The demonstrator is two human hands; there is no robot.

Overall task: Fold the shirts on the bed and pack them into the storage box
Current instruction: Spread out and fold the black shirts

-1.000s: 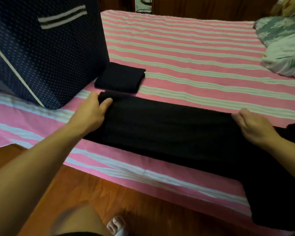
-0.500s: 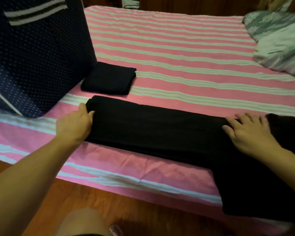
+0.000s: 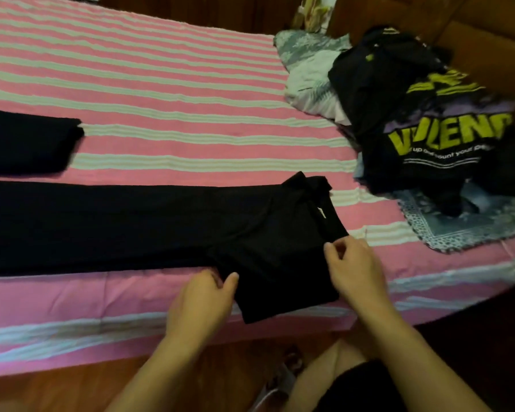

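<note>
bare striped bed [image 3: 167, 84] lies open along the far edge. a folded black shirt [image 3: 24, 141] sits at the left edge, a long black shirt [image 3: 125, 224] spans the near edge, and a clothes pile [image 3: 434, 123] fills the far right corner.
</note>
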